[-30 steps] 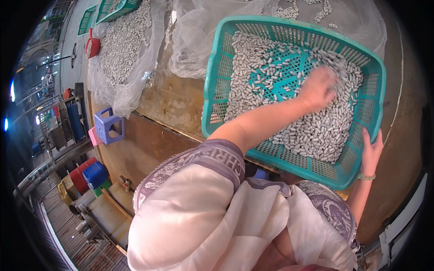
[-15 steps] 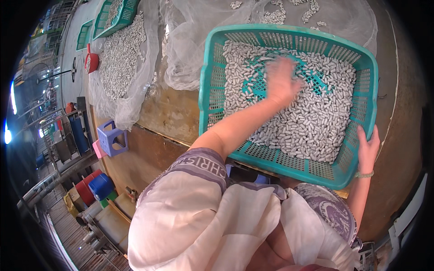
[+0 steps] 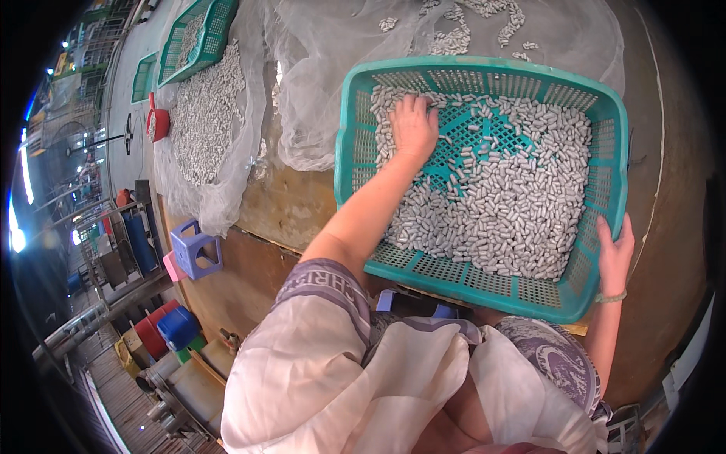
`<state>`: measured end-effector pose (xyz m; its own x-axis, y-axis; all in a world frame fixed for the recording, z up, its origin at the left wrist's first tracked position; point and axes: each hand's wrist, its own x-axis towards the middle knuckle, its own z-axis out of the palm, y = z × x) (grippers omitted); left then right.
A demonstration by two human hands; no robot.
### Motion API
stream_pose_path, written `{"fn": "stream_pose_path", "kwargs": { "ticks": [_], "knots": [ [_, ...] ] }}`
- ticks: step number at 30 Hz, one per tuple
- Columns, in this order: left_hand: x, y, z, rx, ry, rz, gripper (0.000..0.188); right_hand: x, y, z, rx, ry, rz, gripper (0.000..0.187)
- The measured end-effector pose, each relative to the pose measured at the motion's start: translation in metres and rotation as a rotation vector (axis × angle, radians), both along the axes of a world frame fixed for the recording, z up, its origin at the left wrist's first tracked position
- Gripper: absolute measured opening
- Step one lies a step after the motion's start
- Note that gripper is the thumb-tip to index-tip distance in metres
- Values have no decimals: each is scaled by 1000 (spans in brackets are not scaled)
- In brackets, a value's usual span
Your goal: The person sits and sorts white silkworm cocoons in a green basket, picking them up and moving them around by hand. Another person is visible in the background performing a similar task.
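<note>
A large green plastic basket (image 3: 484,291) with slotted walls sits in front of me, holding many small silver-grey, capsule-shaped pieces (image 3: 522,212). Inside it, my left hand (image 3: 414,127) lies palm down among the pieces near the far left corner. Its fingers are stretched out and a little apart, with the tips partly sunk in the pieces. Beside that hand, a patch of the basket's lattice bottom shows bare. My right hand (image 3: 616,253) clasps the basket's right rim near its front corner, thumb on the inner side.
Left of the basket, a white mesh net (image 3: 306,136) is spread on the table. More silver pieces (image 3: 203,125), a red scoop (image 3: 158,125) and a second green basket (image 3: 204,45) are beyond. A purple stool (image 3: 197,250) and a blue drum (image 3: 179,327) stand lower left.
My left hand has swept left across the basket, from the middle to the far left corner. The bare lattice patch has changed shape. My right hand keeps its hold on the rim.
</note>
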<state>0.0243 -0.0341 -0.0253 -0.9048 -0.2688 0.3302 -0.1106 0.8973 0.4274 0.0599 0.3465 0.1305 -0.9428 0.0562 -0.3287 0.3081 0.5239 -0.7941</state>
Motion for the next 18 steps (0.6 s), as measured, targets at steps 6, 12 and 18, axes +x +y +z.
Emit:
{"fn": "stream_pose_path", "kwargs": {
  "ticks": [6,12,18],
  "knots": [
    [-14,49,-2,214,31,-30,12,0,0,-1,-22,29,12,25],
    [-26,61,2,203,-48,-56,12,2,2,-12,-23,63,-22,26],
    [-35,59,1,322,-77,-133,11,10,12,-34,-14,82,-70,27]
  ]
}}
